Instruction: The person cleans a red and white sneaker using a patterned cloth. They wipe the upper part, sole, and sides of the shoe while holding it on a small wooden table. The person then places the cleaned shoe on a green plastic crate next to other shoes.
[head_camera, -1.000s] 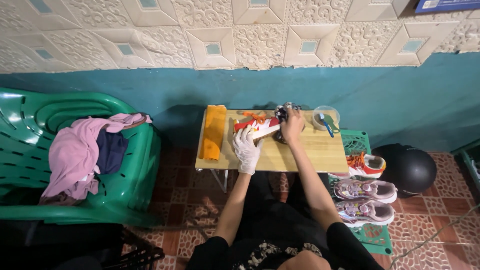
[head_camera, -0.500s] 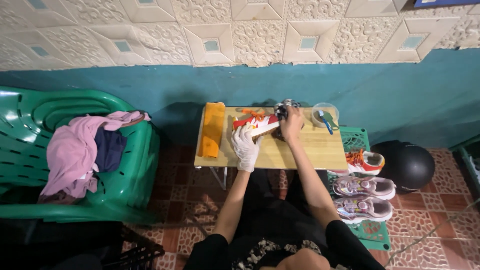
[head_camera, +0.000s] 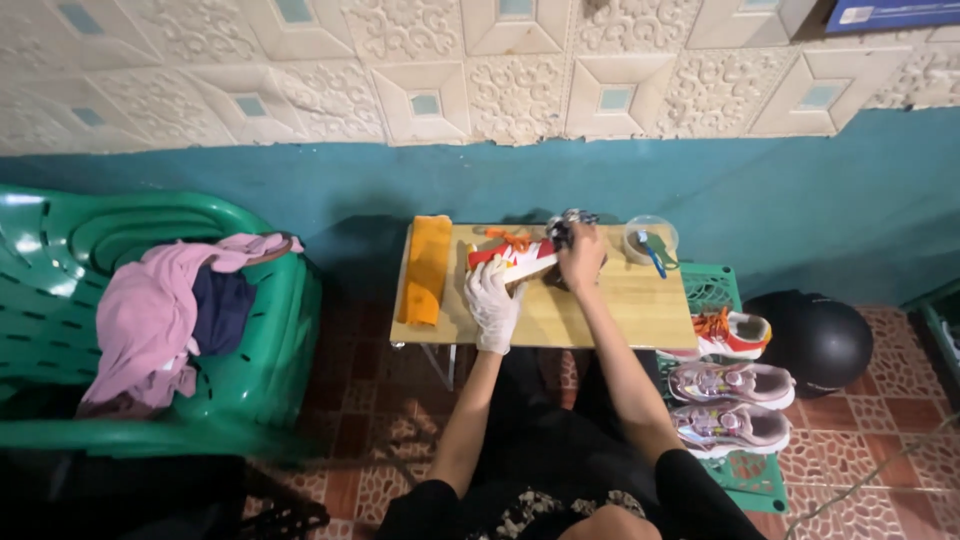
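Observation:
A red, white and orange sneaker (head_camera: 508, 254) rests on a small wooden table (head_camera: 640, 305). My left hand (head_camera: 494, 303), in a white glove, holds the sneaker from the near side. My right hand (head_camera: 581, 257), bare, presses a dark cloth or brush (head_camera: 566, 226) against the shoe's heel end. Which tool it is I cannot tell. An orange cloth (head_camera: 428, 268) lies folded at the table's left end. A clear bowl (head_camera: 649, 240) with blue and green tools stands at the far right corner.
A green plastic chair (head_camera: 120, 400) with pink and dark clothes (head_camera: 160, 310) stands to the left. To the right, a green crate (head_camera: 745, 470) carries another orange sneaker (head_camera: 728, 332) and two pinkish ones (head_camera: 730, 400). A black helmet (head_camera: 815, 340) sits beyond. A teal wall runs behind.
My right hand has shifted slightly over the shoe's heel end. The left hand and sneaker stay in about the same place.

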